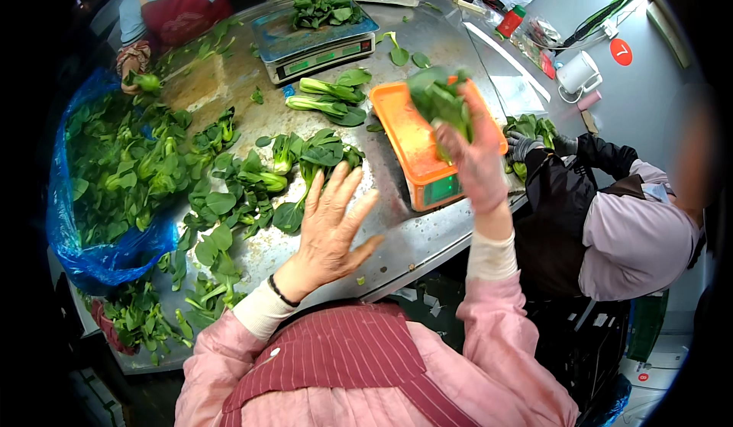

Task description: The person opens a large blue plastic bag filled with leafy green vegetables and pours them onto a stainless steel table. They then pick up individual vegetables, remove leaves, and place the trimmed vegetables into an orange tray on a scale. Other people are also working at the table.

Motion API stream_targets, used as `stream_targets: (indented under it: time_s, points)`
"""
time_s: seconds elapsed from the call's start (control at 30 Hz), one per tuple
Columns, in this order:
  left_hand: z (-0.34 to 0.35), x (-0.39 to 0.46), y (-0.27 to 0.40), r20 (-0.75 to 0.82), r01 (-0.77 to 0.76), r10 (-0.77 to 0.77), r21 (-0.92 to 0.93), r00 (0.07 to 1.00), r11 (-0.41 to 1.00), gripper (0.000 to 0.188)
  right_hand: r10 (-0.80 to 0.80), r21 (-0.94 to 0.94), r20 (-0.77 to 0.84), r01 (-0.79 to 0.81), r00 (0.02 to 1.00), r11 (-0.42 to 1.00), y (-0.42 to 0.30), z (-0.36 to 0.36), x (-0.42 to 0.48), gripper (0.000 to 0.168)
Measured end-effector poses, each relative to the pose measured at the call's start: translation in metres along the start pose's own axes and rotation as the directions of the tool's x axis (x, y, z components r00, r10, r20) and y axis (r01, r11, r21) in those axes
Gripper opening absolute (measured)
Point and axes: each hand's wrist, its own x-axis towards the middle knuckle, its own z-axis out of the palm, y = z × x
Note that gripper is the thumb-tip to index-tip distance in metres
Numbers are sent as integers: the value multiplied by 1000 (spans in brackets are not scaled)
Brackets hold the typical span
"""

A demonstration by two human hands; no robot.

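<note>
My right hand (478, 152) grips a bunch of leafy greens (438, 98), blurred by motion, above the orange tray (395, 123) of a digital scale (438, 191). Fingers spread, my left hand (338, 229) hovers at the near side of some bok choy (322, 151) on the metal table (395, 215). It appears to hold nothing; whether its fingertips touch the leaves I cannot tell. More loose bok choy (260, 181) lies to the left of that hand. Two pale-stemmed heads (323, 95) rest side by side beyond it, left of the orange tray.
A blue plastic bag (114, 269) full of greens stands at the left. Farther back, a second scale (320, 58) carries a leafy pile (326, 8). Co-workers stand at the right (624, 238) and far left (183, 9). A white kettle (578, 73) is by the wall.
</note>
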Motion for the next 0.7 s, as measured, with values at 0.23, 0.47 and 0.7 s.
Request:
stream_targets:
  time_s: [0.23, 0.47, 0.7]
  points:
    - [11, -80, -14, 154, 304, -305, 28, 940, 952, 43, -167, -984, 167, 155, 972, -83, 69, -110, 64, 72]
    - [-10, -135, -22, 64, 461, -459, -20, 886, 887, 30, -51, -973, 220, 223, 974, 54, 113, -128, 40, 69]
    - [-31, -116, -85, -127, 359, -365, -67, 922, 931, 20, -220, -996, 52, 34, 974, -86, 63, -83, 24, 46]
